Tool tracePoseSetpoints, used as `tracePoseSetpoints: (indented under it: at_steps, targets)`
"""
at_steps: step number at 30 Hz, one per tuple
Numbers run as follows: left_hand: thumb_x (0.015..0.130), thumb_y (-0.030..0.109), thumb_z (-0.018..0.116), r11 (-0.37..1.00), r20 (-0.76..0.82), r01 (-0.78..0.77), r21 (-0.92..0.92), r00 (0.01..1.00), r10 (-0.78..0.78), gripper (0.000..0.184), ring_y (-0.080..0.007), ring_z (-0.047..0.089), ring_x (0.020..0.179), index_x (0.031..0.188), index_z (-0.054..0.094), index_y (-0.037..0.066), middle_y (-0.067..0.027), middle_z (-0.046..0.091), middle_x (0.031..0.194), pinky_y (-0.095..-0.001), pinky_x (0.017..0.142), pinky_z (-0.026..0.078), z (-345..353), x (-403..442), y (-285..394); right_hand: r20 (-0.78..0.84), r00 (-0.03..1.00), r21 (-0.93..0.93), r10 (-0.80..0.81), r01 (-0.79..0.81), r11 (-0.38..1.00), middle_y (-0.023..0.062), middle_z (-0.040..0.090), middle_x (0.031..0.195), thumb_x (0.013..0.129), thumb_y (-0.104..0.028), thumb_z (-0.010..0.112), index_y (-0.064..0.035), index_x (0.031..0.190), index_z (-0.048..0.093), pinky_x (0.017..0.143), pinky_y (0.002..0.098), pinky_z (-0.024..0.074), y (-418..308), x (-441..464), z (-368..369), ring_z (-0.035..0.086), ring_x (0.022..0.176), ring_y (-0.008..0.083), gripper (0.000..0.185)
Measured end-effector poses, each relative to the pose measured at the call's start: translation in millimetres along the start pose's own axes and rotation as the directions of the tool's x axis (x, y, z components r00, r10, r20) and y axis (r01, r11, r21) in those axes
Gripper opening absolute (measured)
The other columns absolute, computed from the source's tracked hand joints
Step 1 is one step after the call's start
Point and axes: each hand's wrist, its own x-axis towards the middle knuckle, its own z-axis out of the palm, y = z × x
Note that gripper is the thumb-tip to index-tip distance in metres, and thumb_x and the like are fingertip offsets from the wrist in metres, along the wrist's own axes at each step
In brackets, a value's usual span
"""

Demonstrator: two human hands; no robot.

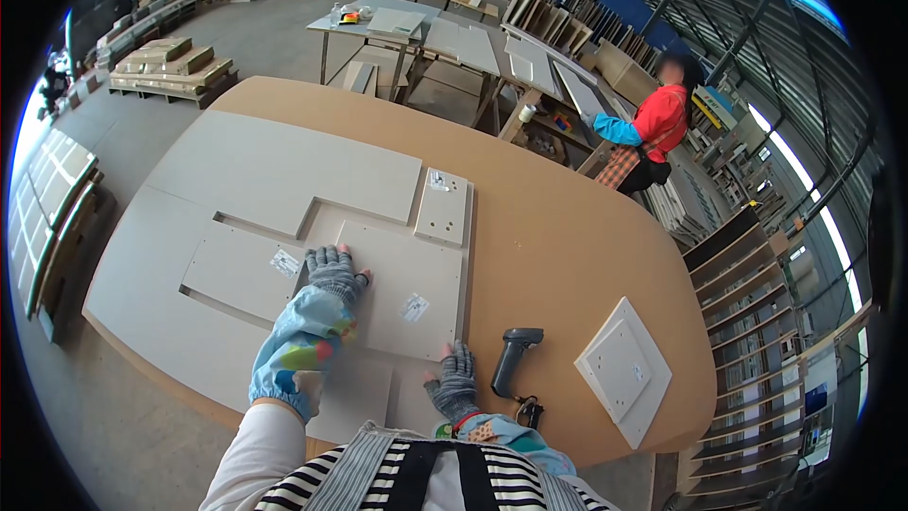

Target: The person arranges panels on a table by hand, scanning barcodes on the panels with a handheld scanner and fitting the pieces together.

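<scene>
My left hand (333, 273), in a grey fingerless knit glove, lies flat with its fingers spread. It rests where a square light-grey panel (402, 270) meets a narrower labelled panel (236, 270). My right hand (456, 383), gloved the same way, is at the square panel's near right corner, fingers stretched and thumb apart. Both panels lie on larger grey boards (274, 156). A small drilled panel (443, 208) with a label sits at their far right edge. To the right of my right hand is a black handheld barcode scanner (514, 360).
Everything lies on a brown board-topped table (567, 255). Two small stacked panels (624, 374) are at its right. A co-worker in red (657, 123) handles a panel at another workbench (530, 85). Slotted shelving (747, 369) stands right; pallets of boards (170, 66) stand left.
</scene>
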Motion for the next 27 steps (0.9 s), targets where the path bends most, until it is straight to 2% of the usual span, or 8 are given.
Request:
tracePoseSetpoints:
  at_steps: [6, 10, 13, 15, 22, 23, 24, 27]
  targets:
    - [0.075, 0.051, 0.051, 0.995, -0.073, -0.023, -0.101, 0.997, 0.016, 0.072, -0.0316, 0.035, 0.117, 0.124, 0.04, 0.0, -0.0169, 0.043, 0.122, -0.0431, 0.103, 0.019, -1, -4, 0, 0.054, 0.997, 0.066, 0.052, -0.055, 0.996, 0.0268, 0.028, 0.132, 0.071, -0.033, 0.06, -0.0012, 0.132, 0.025, 0.103, 0.0508, 0.0149, 0, 1, -6, 0.025, 0.124, 0.0398, 0.077]
    - [0.073, 0.055, 0.049, 0.99, 0.036, 0.026, -0.137, 0.999, -0.021, 0.074, -0.0287, 0.035, 0.118, 0.125, 0.04, 0.003, -0.0156, 0.043, 0.122, -0.0452, 0.104, 0.016, 1, -1, -3, 0.043, 0.999, 0.071, 0.031, -0.034, 0.997, 0.0259, 0.028, 0.132, 0.071, -0.032, 0.06, -0.0017, 0.133, 0.025, 0.103, 0.0511, 0.0147, -2, 0, -4, 0.025, 0.124, 0.0392, 0.076]
    - [0.074, 0.054, 0.049, 0.992, -0.009, -0.026, -0.122, 1.0, 0.025, 0.074, -0.0295, 0.031, 0.122, 0.126, 0.039, 0.003, -0.0165, 0.04, 0.128, -0.0447, 0.105, 0.015, 2, -6, 0, 0.056, 0.997, 0.068, 0.051, -0.054, 0.996, 0.0254, 0.028, 0.132, 0.071, -0.031, 0.06, -0.0018, 0.133, 0.025, 0.103, 0.0517, 0.0141, -3, -1, -5, 0.025, 0.124, 0.039, 0.076]
    - [0.076, 0.05, 0.052, 0.998, -0.106, -0.03, -0.049, 0.994, 0.025, 0.071, -0.0311, 0.033, 0.121, 0.126, 0.039, 0.003, -0.0167, 0.039, 0.129, -0.0426, 0.103, 0.019, 6, -3, 0, 0.039, 0.998, 0.076, 0.046, -0.049, 0.996, 0.0254, 0.028, 0.132, 0.071, -0.031, 0.06, -0.002, 0.133, 0.025, 0.103, 0.0523, 0.0132, 0, 1, -4, 0.024, 0.125, 0.0392, 0.077]
    - [0.077, 0.053, 0.049, 0.999, 0.028, 0.007, -0.049, 1.0, -0.006, 0.074, -0.0297, 0.025, 0.127, 0.13, 0.035, 0.004, -0.0166, 0.033, 0.135, -0.0421, 0.105, 0.014, -2, 0, 3, 0.027, 0.998, 0.078, 0.054, -0.056, 0.995, 0.0253, 0.027, 0.133, 0.071, -0.033, 0.06, -0.0023, 0.133, 0.025, 0.103, 0.0525, 0.0125, 2, 1, -2, 0.024, 0.125, 0.0391, 0.077]
    - [0.077, 0.051, 0.049, 0.999, -0.05, -0.013, -0.032, 0.999, 0.012, 0.069, -0.0301, 0.028, 0.125, 0.126, 0.039, 0.004, -0.0161, 0.037, 0.131, -0.043, 0.104, 0.017, 4, -1, 2, 0.019, 0.998, 0.076, 0.054, -0.055, 0.996, 0.0246, 0.027, 0.133, 0.071, -0.034, 0.059, -0.0031, 0.133, 0.025, 0.104, 0.0522, 0.0127, 2, 1, -1, 0.024, 0.125, 0.039, 0.077]
    - [0.077, 0.051, 0.049, 0.999, -0.035, -0.018, -0.029, 0.999, 0.017, 0.069, -0.0301, 0.028, 0.125, 0.126, 0.039, 0.004, -0.0161, 0.037, 0.131, -0.043, 0.104, 0.017, 2, -2, 3, 0.018, 0.998, 0.075, 0.054, -0.055, 0.996, 0.024, 0.027, 0.133, 0.071, -0.034, 0.059, -0.0039, 0.133, 0.026, 0.104, 0.0519, 0.0128, 2, 0, 0, 0.024, 0.125, 0.039, 0.076]
    - [0.076, 0.044, 0.049, 0.983, -0.126, -0.177, 0.042, 0.975, 0.181, 0.055, -0.0312, 0.035, 0.117, 0.113, 0.047, 0.004, -0.0162, 0.043, 0.122, -0.0441, 0.098, 0.025, -4, -4, 5, 0.005, 0.999, 0.093, 0.049, -0.05, 0.994, 0.0212, 0.029, 0.134, 0.072, -0.035, 0.058, -0.0061, 0.133, 0.027, 0.104, 0.0514, 0.014, 4, 2, 2, 0.024, 0.124, 0.0389, 0.074]
